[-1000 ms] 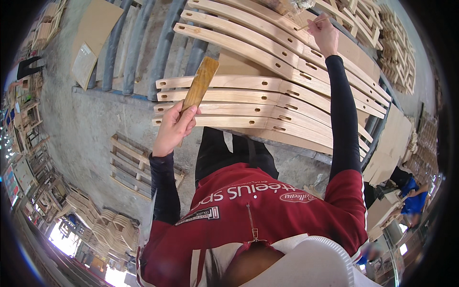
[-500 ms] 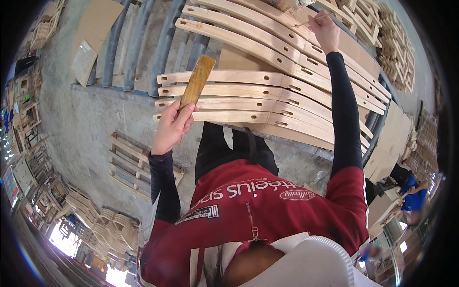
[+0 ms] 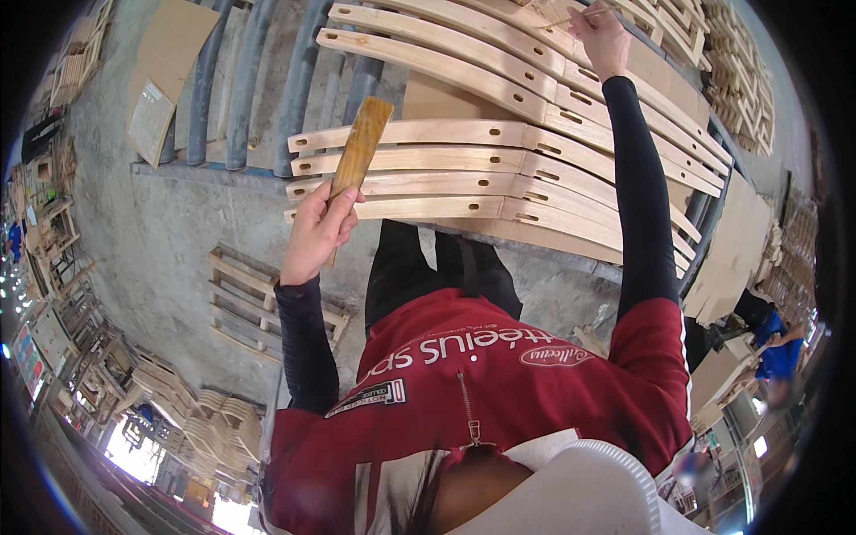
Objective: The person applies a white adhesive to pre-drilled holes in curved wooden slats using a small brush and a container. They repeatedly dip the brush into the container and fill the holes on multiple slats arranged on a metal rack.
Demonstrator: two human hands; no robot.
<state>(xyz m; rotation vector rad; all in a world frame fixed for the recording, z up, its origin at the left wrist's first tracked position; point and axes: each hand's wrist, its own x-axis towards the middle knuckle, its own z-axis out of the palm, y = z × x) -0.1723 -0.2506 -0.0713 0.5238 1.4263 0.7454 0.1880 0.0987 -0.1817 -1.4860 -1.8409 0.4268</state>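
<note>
My left hand [image 3: 318,230] is closed around the lower end of a flat, amber-stained wooden strip [image 3: 364,141], held tilted over the left ends of the nearer slats. At the far side, my right hand [image 3: 601,43] pinches a thin light stick [image 3: 563,20] above the far slats. Curved pale wooden slats with oval slots lie in two groups: a nearer group [image 3: 419,160] and a farther group [image 3: 437,55]. Both groups fan out toward the left. Whether the stick's tip touches a slat, I cannot tell.
Cardboard [image 3: 450,102] lies under the slats on a frame with blue-grey rollers [image 3: 242,98]. A slatted wooden pallet [image 3: 245,294] rests on the concrete floor at left. Stacked wooden frames [image 3: 738,89] stand at far right, and a person in blue [image 3: 777,357] is at lower right.
My right hand has shifted slightly farther away with the thin stick. The left hand keeps its hold on the wooden strip. The whole view has moved a little.
</note>
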